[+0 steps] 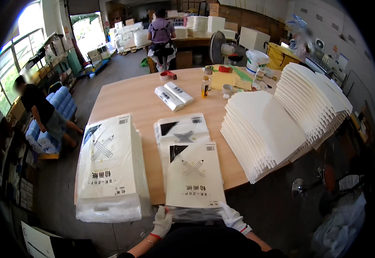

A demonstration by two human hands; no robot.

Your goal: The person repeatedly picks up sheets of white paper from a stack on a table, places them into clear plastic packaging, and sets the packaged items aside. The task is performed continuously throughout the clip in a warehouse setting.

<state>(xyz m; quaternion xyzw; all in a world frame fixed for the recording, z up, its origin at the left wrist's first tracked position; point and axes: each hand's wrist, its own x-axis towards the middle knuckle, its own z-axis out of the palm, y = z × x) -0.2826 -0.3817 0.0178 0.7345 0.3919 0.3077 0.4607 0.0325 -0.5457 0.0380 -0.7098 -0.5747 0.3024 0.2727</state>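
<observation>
In front of me a pack of drawing paper (194, 189) in a clear plastic bag, printed with crossed pencils and a black corner, lies at the table's near edge. The bag's loose clear flap (195, 213) hangs toward me. My left hand (162, 221), in a white glove, is closed on the flap's left end. At its right end my gloved right hand (232, 216) pinches the plastic, its fingertips partly hidden. Beneath and beyond this pack lie flat printed bags (183, 124). To the left rises a stack of bagged packs (105, 172).
Fanned stacks of white paper (260, 129) cover the table's right side. Farther back are white plastic rolls (173, 96), a glue bottle (205, 87), a red tape dispenser (168, 75) and a white bucket (256, 60). Other people stand or sit beyond the table (123, 96).
</observation>
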